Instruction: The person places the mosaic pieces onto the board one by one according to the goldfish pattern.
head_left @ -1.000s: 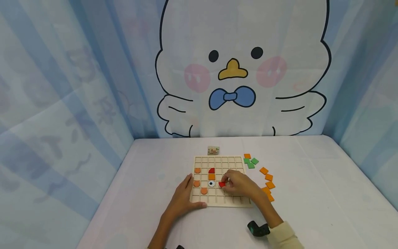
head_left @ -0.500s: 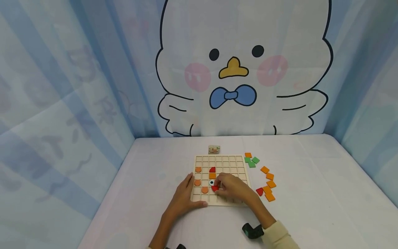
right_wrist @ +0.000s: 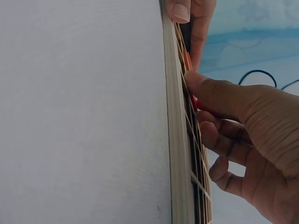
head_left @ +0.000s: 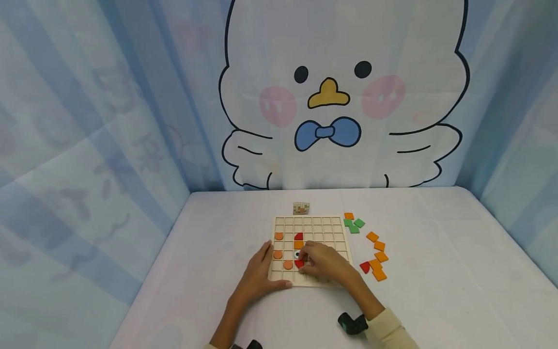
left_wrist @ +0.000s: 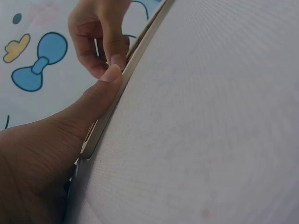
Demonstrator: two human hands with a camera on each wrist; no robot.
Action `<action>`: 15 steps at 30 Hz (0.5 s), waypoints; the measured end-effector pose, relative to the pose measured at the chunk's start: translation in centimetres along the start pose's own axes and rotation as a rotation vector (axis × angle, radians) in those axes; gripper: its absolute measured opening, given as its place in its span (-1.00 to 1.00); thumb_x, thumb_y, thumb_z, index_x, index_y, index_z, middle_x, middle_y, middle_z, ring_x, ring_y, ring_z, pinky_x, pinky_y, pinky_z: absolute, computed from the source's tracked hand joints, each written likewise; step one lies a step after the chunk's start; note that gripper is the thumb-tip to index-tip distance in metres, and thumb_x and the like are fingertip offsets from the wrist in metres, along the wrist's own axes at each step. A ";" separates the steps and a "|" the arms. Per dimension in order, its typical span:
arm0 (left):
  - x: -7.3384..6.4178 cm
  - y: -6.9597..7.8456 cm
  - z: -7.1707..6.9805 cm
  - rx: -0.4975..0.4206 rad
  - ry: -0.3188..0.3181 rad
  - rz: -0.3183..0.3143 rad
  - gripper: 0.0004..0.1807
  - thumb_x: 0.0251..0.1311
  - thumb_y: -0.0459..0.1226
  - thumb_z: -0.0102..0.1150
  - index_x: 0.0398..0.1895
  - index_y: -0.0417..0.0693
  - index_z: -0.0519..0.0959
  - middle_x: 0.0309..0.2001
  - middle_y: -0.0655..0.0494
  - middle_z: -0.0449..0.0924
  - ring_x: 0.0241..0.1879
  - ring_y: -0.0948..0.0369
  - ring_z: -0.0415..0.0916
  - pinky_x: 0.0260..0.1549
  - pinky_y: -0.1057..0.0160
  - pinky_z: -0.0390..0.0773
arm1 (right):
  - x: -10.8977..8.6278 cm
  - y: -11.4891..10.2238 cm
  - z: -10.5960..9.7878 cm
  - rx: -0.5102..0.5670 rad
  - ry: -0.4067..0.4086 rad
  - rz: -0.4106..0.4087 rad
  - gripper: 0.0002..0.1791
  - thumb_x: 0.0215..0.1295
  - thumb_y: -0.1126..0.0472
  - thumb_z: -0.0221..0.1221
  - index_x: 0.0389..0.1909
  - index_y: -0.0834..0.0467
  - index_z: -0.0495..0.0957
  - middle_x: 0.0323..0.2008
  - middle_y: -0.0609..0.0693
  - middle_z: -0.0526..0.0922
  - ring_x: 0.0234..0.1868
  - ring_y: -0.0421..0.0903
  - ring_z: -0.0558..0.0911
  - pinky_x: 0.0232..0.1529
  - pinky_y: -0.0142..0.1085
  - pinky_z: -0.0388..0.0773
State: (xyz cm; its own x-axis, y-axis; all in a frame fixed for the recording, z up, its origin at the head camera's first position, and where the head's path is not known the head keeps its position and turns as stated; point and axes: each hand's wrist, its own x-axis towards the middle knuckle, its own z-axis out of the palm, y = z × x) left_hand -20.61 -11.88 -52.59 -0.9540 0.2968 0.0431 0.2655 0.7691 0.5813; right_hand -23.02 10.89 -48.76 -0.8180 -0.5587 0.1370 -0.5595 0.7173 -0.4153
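A square wooden grid board [head_left: 322, 226] lies on the table between the hands. My left hand [head_left: 258, 275] holds its near left corner, fingers along the left side and thumb on the front edge. Between thumb and fingertips, my right hand [head_left: 324, 260] pinches a red rounded tile [head_left: 299, 264] low over a cell in the third column. Above that cell sit a white eye tile [head_left: 297, 254], partly hidden by the fingers, an orange square tile [head_left: 298, 245] and a red quarter-circle tile [head_left: 298, 236]. Orange round tiles, including one beside the red tile [head_left: 288, 265], occupy cells further left.
Right of the board lie green square tiles [head_left: 354, 229], several orange square tiles [head_left: 379, 246] and a loose red tile [head_left: 364, 267]. A small patterned card [head_left: 301, 208] is behind the board. A black device [head_left: 352, 323] is at the right wrist. A printed curtain [head_left: 209, 97] backs the table.
My right hand has moved left and slightly nearer with the red tile, from right of the eye tile to the cell below it. The left hand keeps its place on the board.
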 end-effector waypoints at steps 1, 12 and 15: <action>0.0 0.0 0.0 0.002 0.001 -0.003 0.35 -0.20 0.39 0.35 0.54 -0.16 0.00 0.57 -0.06 -0.08 0.50 -0.08 0.03 0.39 -0.11 0.21 | 0.0 0.0 -0.1 0.000 -0.002 0.008 -0.72 0.11 0.03 0.41 -0.24 0.07 0.65 -0.35 -0.18 0.55 -0.39 -0.29 0.42 -0.33 -0.45 0.49; -0.1 0.2 0.0 -0.014 -0.002 -0.016 0.35 -0.21 0.41 0.34 0.54 -0.15 0.00 0.57 -0.07 -0.09 0.50 -0.08 0.02 0.40 -0.10 0.22 | 0.0 -0.4 -0.4 0.010 -0.027 0.064 -0.75 0.14 0.04 0.39 -0.24 0.08 0.67 -0.35 -0.18 0.56 -0.36 -0.28 0.48 -0.25 -0.41 0.57; -0.1 0.2 -0.1 -0.014 0.000 -0.016 0.36 -0.22 0.41 0.34 0.54 -0.15 0.00 0.57 -0.06 -0.08 0.50 -0.09 0.01 0.40 -0.10 0.21 | 0.0 -0.4 -0.3 0.016 -0.023 0.060 -0.76 0.13 0.06 0.40 -0.25 0.09 0.66 -0.35 -0.16 0.56 -0.36 -0.27 0.48 -0.26 -0.41 0.57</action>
State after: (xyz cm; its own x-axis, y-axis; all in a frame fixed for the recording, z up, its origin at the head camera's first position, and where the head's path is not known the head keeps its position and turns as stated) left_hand -20.46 -11.82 -52.42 -0.9581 0.2844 0.0338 0.2483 0.7660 0.5930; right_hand -22.87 10.74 -48.30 -0.8463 -0.5249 0.0907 -0.5076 0.7430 -0.4362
